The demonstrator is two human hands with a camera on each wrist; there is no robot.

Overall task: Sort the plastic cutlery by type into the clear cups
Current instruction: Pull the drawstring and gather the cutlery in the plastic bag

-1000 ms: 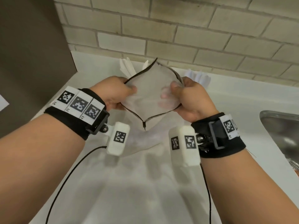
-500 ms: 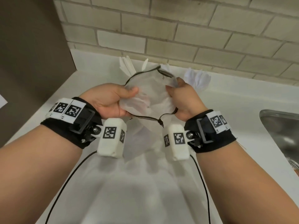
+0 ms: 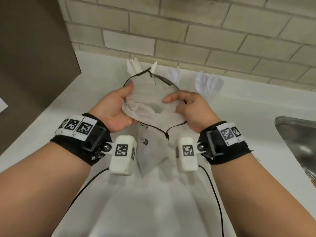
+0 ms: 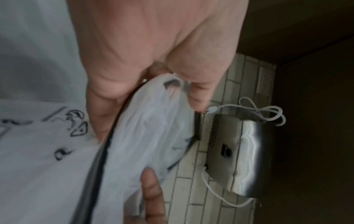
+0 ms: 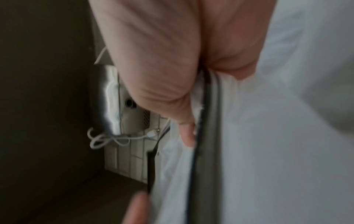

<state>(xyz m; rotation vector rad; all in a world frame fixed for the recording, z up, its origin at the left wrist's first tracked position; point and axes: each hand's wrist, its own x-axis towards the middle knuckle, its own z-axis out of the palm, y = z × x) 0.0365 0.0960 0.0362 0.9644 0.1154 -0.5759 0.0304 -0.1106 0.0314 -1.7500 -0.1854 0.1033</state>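
Note:
Both hands hold up a translucent zip bag point(image 3: 150, 94) with a black zipper rim, its mouth open towards me. My left hand point(image 3: 125, 100) grips the bunched left side, thumb on top; in the left wrist view the film point(image 4: 153, 128) runs between thumb and fingers. My right hand point(image 3: 172, 104) pinches the right rim point(image 5: 203, 136). I cannot tell what is inside the bag. Behind it, by the wall, stand bunches of white plastic cutlery: knives point(image 3: 134, 66), another bunch point(image 3: 175, 74) half hidden, and spoons point(image 3: 209, 82). The clear cups hardly show.
The white counter point(image 3: 153, 202) runs to a brick wall point(image 3: 188, 31). A steel sink point(image 3: 297, 139) lies at the right. A dark panel point(image 3: 30, 57) closes the left side. The wrist views show a steel appliance point(image 4: 235, 154) with a white cord point(image 4: 264, 112).
The bag's mouth was spread into a wide diamond; now it is rumpled, with my left hand bunching the left side. Both wrists have turned inward.

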